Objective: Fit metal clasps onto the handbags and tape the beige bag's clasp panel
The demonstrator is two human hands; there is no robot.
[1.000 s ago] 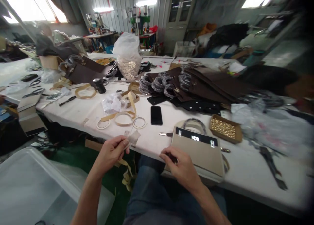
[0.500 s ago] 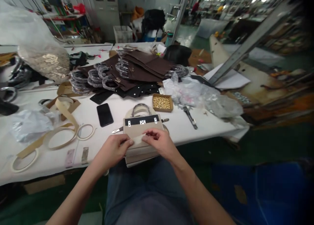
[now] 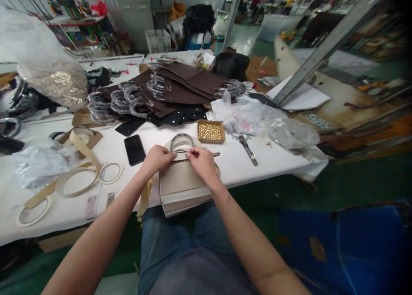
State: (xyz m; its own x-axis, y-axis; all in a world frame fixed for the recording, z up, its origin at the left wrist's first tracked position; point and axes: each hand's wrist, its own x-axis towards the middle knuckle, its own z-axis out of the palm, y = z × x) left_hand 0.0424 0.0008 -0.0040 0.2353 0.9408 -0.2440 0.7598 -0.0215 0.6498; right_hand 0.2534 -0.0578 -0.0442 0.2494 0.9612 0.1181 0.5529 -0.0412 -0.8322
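Observation:
A beige handbag lies at the table's front edge, its near end over my lap. Its wrapped loop handle points away from me. My left hand and my right hand are closed in pinches at either end of a short pale strip. They hold the strip across the bag's top edge, over where the dark band with metal fittings was seen. Whether the strip is pressed down or just above the bag, I cannot tell. A small dark strap end with metal sticks out right of the bag.
A phone lies left of the bag, and a box of gold studs beyond it. Tape rolls are at left, a metal tool at right. Brown bag pieces are piled behind, beside crumpled plastic.
Both hands have moved away from me, from the middle of the bag to its top edge, carrying the pale strip. They now cover the dark band and its fittings.

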